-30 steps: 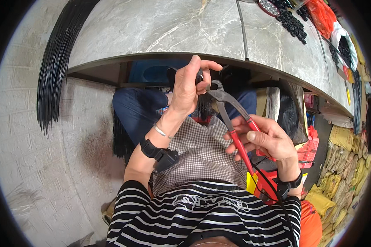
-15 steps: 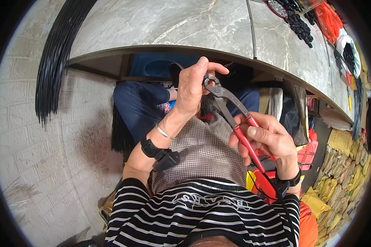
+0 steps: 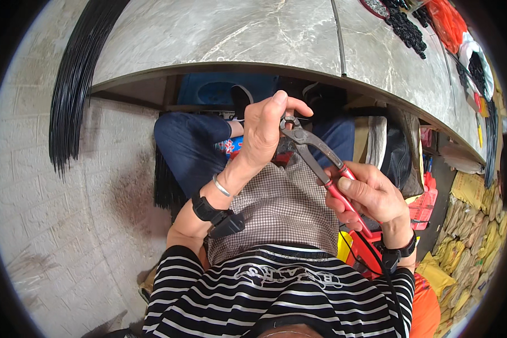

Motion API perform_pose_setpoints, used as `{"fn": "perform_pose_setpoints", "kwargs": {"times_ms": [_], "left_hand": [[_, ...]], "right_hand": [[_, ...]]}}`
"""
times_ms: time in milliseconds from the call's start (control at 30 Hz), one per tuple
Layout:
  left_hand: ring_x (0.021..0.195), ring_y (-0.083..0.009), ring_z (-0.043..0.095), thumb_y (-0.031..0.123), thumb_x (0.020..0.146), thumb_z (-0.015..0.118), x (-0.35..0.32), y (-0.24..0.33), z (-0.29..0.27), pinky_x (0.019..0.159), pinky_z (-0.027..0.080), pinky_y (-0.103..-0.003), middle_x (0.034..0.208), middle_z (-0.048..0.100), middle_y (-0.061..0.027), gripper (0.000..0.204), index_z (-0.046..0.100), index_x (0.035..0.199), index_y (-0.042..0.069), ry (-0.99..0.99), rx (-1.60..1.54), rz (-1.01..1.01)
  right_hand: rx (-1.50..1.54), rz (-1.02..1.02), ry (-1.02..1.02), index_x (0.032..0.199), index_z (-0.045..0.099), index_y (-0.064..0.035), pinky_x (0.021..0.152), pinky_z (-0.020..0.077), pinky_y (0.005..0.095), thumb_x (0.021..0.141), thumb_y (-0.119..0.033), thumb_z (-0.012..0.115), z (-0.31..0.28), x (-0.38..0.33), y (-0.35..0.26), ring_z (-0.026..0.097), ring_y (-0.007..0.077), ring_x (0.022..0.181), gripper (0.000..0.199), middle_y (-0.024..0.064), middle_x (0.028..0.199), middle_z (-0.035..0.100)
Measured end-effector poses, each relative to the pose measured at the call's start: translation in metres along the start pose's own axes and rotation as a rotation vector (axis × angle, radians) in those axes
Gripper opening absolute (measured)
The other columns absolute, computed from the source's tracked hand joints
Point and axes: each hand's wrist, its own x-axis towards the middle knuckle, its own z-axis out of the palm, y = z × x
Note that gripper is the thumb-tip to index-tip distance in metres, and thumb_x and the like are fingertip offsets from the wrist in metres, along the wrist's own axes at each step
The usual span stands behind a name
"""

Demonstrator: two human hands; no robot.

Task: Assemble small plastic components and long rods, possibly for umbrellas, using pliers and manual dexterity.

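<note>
My right hand (image 3: 373, 194) is wrapped round the red grips of a pair of end-cutting pincers (image 3: 305, 142). Their dark steel head points up and left, toward my left hand. Bent fingers of my left hand (image 3: 265, 128) meet right beside the jaws, with the thumb raised and one finger reaching across above the head. Whatever small thing lies between those fingers and the jaws is hidden from me. Both hands are over my lap, above a checked apron (image 3: 287, 205).
A grey marbled tabletop (image 3: 225, 36) spans the far side. Long black strands (image 3: 76, 84) hang off its left end. Far right on it lie a heap of black pieces (image 3: 407, 35) and an orange bag (image 3: 448, 22). Yellowish packets (image 3: 462, 253) are piled on the right.
The pincers and both hands have come slightly nearer to me. My right hand has closed further round the grips, and the handles sit closer together.
</note>
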Motion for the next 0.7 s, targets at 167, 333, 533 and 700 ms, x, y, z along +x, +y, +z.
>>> {"fn": "perform_pose_setpoints", "kwargs": {"times_ms": [167, 333, 533, 700], "left_hand": [[0.057, -0.0054, 0.042, 0.043, 0.096, 0.033, 0.004, -0.002, 0.004, 0.052, 0.031, -0.022, 0.057, 0.046, 0.0025, 0.06, 0.068, 0.084, -0.005, 0.029, -0.037, -0.05], [0.054, -0.0041, 0.039, 0.043, 0.097, 0.034, 0.006, -0.008, 0.0, 0.05, 0.032, -0.019, 0.056, 0.041, 0.0051, 0.059, 0.068, 0.088, -0.004, 0.02, -0.085, -0.038], [0.052, -0.0027, 0.04, 0.044, 0.097, 0.034, 0.005, -0.005, 0.008, 0.048, 0.032, -0.019, 0.054, 0.041, 0.0066, 0.059, 0.068, 0.088, -0.003, 0.049, -0.061, -0.091], [0.053, -0.0029, 0.043, 0.044, 0.097, 0.033, 0.003, -0.005, 0.009, 0.048, 0.033, -0.019, 0.057, 0.048, 0.0038, 0.059, 0.068, 0.084, -0.002, 0.038, -0.005, -0.058]], "right_hand": [[0.006, -0.04, 0.063, 0.126, 0.041, 0.0057, 0.058, 0.0545, 0.0289, 0.097, -0.018, 0.044, 0.0, 0.003, 0.0, 0.063, 0.0205, 0.073, 0.038, 0.0156, 0.098, 0.06], [-0.018, -0.14, 0.026, 0.135, 0.034, 0.0053, 0.07, 0.0568, 0.0332, 0.095, -0.015, 0.045, -0.01, 0.001, 0.011, 0.064, 0.0266, 0.09, 0.046, 0.0226, 0.118, 0.055], [-0.22, -0.053, 0.104, 0.128, 0.04, 0.0067, 0.053, 0.0521, 0.0261, 0.095, -0.017, 0.046, -0.004, -0.01, -0.001, 0.06, 0.0151, 0.066, 0.041, 0.0139, 0.103, 0.059], [-0.231, -0.141, 0.188, 0.12, 0.045, 0.0068, 0.044, 0.0435, 0.0217, 0.096, -0.019, 0.046, 0.004, -0.01, 0.001, 0.049, 0.0082, 0.053, 0.035, 0.0071, 0.081, 0.056]]}}
